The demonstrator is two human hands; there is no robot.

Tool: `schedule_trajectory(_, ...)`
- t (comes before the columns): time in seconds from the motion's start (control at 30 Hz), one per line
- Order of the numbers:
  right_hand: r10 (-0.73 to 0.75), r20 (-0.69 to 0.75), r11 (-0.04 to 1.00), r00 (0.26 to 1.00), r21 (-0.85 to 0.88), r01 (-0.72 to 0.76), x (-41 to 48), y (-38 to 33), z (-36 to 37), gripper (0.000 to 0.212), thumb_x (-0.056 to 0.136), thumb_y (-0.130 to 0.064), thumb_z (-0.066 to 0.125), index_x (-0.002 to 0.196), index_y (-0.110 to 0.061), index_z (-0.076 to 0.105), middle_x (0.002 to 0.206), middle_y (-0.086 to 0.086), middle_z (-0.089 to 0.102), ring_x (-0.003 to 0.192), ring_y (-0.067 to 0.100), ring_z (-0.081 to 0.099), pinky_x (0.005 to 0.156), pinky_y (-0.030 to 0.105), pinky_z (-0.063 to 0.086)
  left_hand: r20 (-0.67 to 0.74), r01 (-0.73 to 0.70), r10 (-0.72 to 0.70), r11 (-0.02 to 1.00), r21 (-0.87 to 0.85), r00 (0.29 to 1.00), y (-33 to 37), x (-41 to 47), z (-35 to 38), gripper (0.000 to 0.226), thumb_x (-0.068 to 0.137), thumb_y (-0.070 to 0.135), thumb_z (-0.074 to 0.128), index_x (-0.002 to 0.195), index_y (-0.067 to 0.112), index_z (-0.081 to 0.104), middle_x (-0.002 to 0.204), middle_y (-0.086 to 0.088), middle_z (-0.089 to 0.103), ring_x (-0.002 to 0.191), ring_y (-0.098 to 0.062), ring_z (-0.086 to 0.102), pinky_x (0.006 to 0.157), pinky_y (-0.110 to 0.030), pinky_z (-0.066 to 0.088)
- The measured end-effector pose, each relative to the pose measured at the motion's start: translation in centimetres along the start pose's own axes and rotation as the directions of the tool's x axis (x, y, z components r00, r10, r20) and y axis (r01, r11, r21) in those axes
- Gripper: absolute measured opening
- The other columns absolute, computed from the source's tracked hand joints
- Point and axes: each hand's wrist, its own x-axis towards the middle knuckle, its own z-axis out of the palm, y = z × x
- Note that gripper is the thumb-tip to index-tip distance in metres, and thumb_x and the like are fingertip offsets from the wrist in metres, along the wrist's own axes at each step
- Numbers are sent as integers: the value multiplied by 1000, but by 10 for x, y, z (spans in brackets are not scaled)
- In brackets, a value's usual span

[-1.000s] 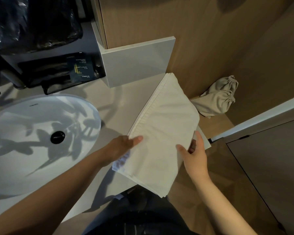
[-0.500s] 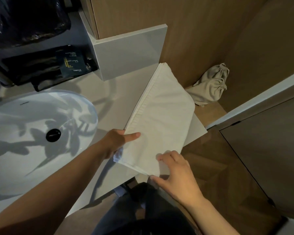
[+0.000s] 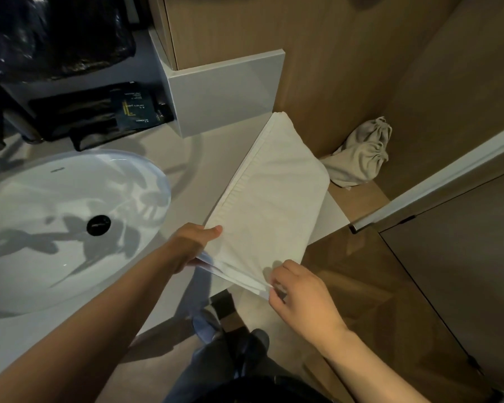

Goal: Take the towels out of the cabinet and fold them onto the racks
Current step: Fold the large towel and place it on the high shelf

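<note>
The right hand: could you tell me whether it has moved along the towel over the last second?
Yes. The right hand has slid from the towel's right edge to its near corner, away from the beige pouch.

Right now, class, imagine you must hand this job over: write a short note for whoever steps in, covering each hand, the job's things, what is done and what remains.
Left hand: grips the near left edge of the white towel, thumb on top.
Right hand: pinches the towel's near right corner layers.
Towel: folded into a long strip, lying on the countertop right of the sink, near end lifted past the counter edge.
Done: towel out and partly folded.
Left: finish folding and place it on a rack; no rack is in view.
</note>
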Motion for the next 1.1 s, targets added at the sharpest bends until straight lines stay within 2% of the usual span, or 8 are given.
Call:
schedule_trajectory(0.13, -1, -26, 1000, 1000, 21, 1, -10, 1, -3, 22, 78, -10, 65, 83, -26, 52, 86, -19, 37, 62, -2, 39, 53, 3, 30, -66, -9, 14, 997, 78, 998, 2, 1, 6, 46, 99, 39, 51, 126, 2, 54, 128, -17, 57, 116, -33, 55, 103, -45, 47)
schedule_trajectory(0.23, 5, 0, 999, 1000, -51, -5, -16, 9, 2, 12, 82, -23, 64, 90, -27, 55, 89, -16, 46, 74, 2, 47, 59, 10, 39, -19, 3, -2, 1000, 28, 1000, 2, 2, 2, 41, 99, 35, 51, 123, 2, 56, 126, -16, 58, 114, -33, 56, 101, -44, 48)
schedule_trajectory(0.33, 97, 21, 995, 995, -15, -97, -21, 11, 16, 25, 82, -43, 66, 96, -28, 53, 97, -13, 51, 85, 6, 51, 67, 23, 50, 111, 46, -33, 993, -110, 993, -3, 0, -5, 38, 100, 32, 49, 123, 3, 56, 125, -18, 61, 112, -34, 59, 98, -46, 51)
schedule_trajectory(0.5, 122, -148, 992, 981, -14, -126, -14, -3, 32, 24, 80, -34, 74, 91, -25, 55, 90, -9, 55, 77, 8, 54, 57, 21, 51, 160, 107, -63, 952, -286, 985, -6, -1, -1, 29, 98, 26, 54, 114, 2, 58, 121, -19, 61, 105, -35, 61, 65, -37, 61)
schedule_trajectory(0.6, 122, -170, 990, 978, -52, -132, -9, -3, 33, 28, 75, -24, 77, 95, -22, 56, 92, -6, 55, 78, 9, 54, 54, 21, 51, 140, 128, -85, 934, -332, 986, -6, -1, 1, 31, 98, 25, 55, 116, 0, 57, 121, -20, 60, 106, -36, 61, 60, -34, 60)
schedule_trajectory(0.73, 110, -206, 993, 972, -27, -118, -17, 5, 35, 34, 71, -15, 71, 94, -27, 49, 91, -10, 48, 77, 6, 46, 53, 21, 47, 85, 77, -59, 970, -229, 995, -8, 2, 4, 33, 101, 29, 49, 114, 0, 58, 115, -22, 64, 101, -35, 64, 70, -40, 61)
schedule_trajectory(0.97, 85, -197, 994, 977, 89, -69, -29, 23, 43, 10, 86, -25, 56, 87, -27, 46, 83, -12, 46, 71, 4, 46, 52, 26, 46, -167, -62, 73, 996, 68, 983, -4, 2, 18, 37, 101, 26, 50, 112, -7, 58, 98, -17, 57, 86, -29, 57, 68, -29, 52)
schedule_trajectory(1.1, 13, -163, 999, 987, 32, -8, -30, 33, 38, 18, 88, -32, 57, 84, -31, 39, 80, -15, 43, 71, 0, 42, 54, 17, 35, -136, -89, 134, 952, 294, 982, 2, -11, 11, 50, 97, 29, 56, 138, 5, 41, 123, -11, 60, 110, -19, 62, 87, -20, 48)
